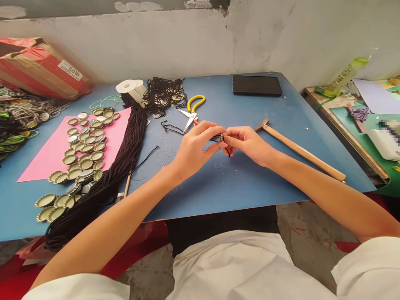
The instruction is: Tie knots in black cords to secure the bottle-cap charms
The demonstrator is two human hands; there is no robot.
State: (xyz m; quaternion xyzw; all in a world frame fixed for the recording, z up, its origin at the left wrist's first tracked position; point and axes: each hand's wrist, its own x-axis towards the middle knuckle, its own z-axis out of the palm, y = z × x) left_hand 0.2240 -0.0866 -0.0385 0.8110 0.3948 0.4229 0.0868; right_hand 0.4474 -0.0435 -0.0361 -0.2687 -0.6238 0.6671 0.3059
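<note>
Between both hands, above the middle of the blue table, a bottle cap is pinched on edge. My left hand grips it from the left with thumb and fingers, and my right hand closes on its other side. A black cord runs from the cap, its end hanging just below the fingers. Scissors with yellow handles lie just beyond my left hand, partly hidden by it. To the right of my right hand rests a hammer with a wooden handle.
At left, several loose bottle caps cover a pink sheet, beside a long bundle of black cords. Behind are white spools, corded caps and a black phone. A red box stands far left.
</note>
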